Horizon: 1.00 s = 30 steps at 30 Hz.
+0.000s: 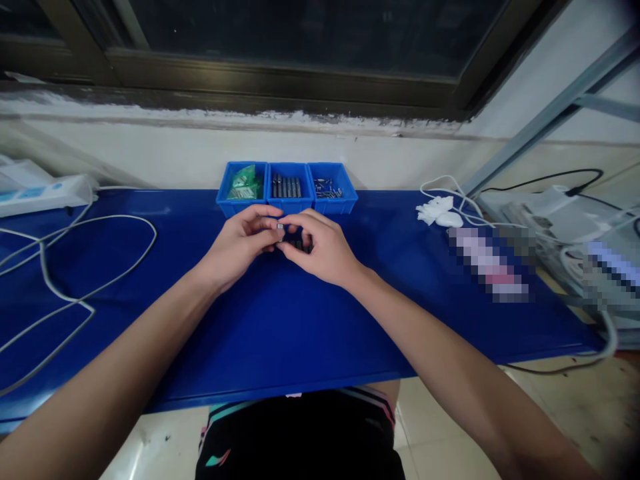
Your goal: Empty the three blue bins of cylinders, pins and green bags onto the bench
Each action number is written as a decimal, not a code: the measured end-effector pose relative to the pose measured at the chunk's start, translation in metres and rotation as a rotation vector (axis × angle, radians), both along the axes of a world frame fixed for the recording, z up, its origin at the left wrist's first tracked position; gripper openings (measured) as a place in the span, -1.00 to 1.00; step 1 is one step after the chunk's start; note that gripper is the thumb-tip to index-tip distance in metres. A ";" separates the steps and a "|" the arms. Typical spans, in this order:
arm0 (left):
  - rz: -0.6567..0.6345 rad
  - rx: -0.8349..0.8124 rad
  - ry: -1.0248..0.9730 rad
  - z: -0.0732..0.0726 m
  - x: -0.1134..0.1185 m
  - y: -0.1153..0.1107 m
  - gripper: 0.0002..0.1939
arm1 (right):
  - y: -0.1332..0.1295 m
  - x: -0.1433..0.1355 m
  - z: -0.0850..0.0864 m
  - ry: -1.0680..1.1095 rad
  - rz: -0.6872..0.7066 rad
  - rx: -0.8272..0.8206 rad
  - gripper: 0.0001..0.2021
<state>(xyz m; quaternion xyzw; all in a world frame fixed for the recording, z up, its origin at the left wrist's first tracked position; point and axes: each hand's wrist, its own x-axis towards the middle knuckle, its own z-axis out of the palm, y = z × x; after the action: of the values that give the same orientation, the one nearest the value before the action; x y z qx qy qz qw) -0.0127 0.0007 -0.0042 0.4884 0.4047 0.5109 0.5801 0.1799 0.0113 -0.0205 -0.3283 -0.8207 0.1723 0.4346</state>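
Observation:
My left hand (235,245) is closed, its thumb and fingers pinching a small silvery metal piece (280,227). From the other side, my right hand (323,245) curls its thumb and forefinger around the same piece; its exact kind is too small to make out. Partly hidden below my right fingers, several dark blocks (303,247) show on the blue table (310,327). Just beyond both hands stand three joined blue bins: the left bin (223,198) with a green plastic packet (245,183), the middle bin (291,205) with a row of dark grey metal blocks (287,186), the right bin (345,205) with small metal pins or screws (329,191).
White cables (93,300) loop across the table's left side, near a white power strip (47,195). On the right lie crumpled white tissue (434,209), a white rounded object (449,219) and a blurred-out item (487,265). A wall and window frame (280,80) rise behind.

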 end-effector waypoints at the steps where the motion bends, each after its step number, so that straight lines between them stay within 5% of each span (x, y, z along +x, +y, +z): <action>1: -0.009 0.001 0.003 0.000 0.000 0.000 -0.55 | -0.001 0.000 0.001 -0.005 0.003 0.001 -0.72; 14: -0.125 -0.002 0.105 0.003 0.001 -0.003 -0.64 | -0.007 -0.002 0.003 -0.037 0.036 0.027 -0.72; 21: 0.034 0.259 0.357 -0.002 0.002 -0.003 -0.58 | -0.003 0.003 0.009 -0.040 -0.012 0.036 -0.75; 25: 0.136 0.411 0.631 -0.005 -0.002 -0.003 -0.58 | 0.034 0.016 0.032 -0.058 -0.172 0.039 -0.74; 30: 0.083 0.659 1.027 -0.009 -0.007 -0.004 -0.70 | 0.112 0.010 0.062 -0.394 -0.273 -0.094 -0.76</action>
<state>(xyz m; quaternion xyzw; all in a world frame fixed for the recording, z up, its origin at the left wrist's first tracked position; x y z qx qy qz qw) -0.0200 -0.0028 -0.0129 0.8099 0.4721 0.3307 0.1085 0.1899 0.1228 0.0416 -0.4832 -0.8289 0.0827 0.2695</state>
